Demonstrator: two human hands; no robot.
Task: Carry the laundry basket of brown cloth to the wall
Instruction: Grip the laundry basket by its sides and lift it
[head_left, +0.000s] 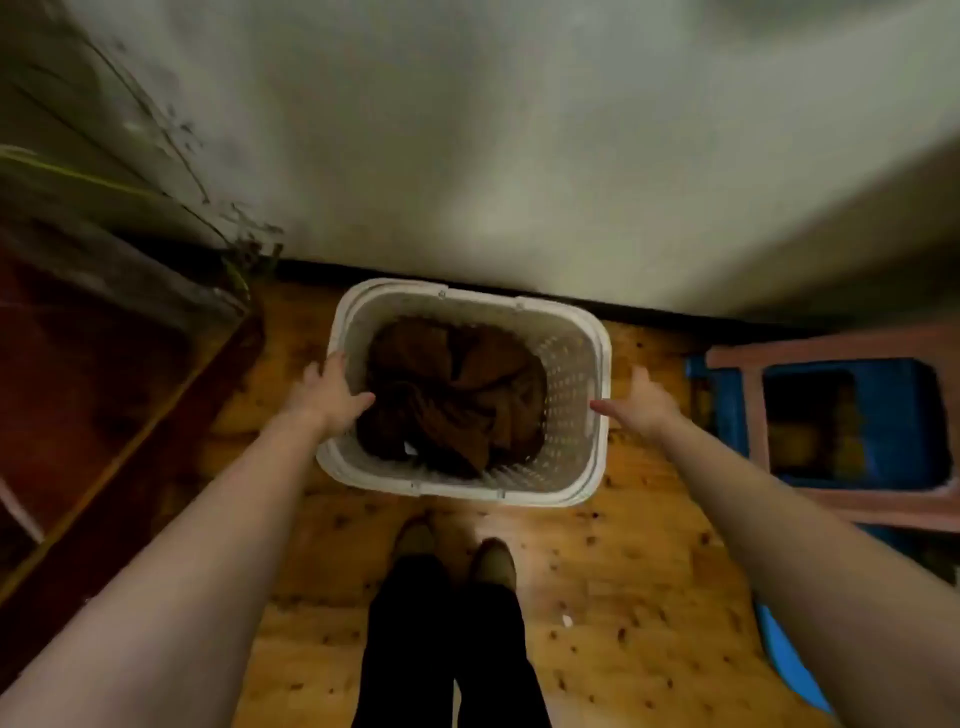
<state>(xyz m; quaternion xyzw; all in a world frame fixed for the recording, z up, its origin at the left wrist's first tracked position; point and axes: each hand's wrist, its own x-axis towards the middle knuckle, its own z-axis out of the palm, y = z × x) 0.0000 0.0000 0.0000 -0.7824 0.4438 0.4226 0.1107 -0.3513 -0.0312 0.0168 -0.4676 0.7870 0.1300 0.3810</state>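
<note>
A white perforated laundry basket (571, 384) stands on the wooden floor, its far rim close to the dark skirting of the pale wall (467, 156). Crumpled brown cloth (457, 395) fills its bottom. My left hand (327, 395) is at the basket's left rim, fingers spread and thumb reaching over the edge. My right hand (644, 400) is just outside the right rim, fingers apart, with the thumb tip at the edge. Neither hand is closed around the rim.
Dark reddish furniture (104, 374) stands to the left, with thin plant stems above it. On the right a pink stool frame (831, 353) sits over a blue container (841, 415). My legs and shoes (457, 561) are right behind the basket.
</note>
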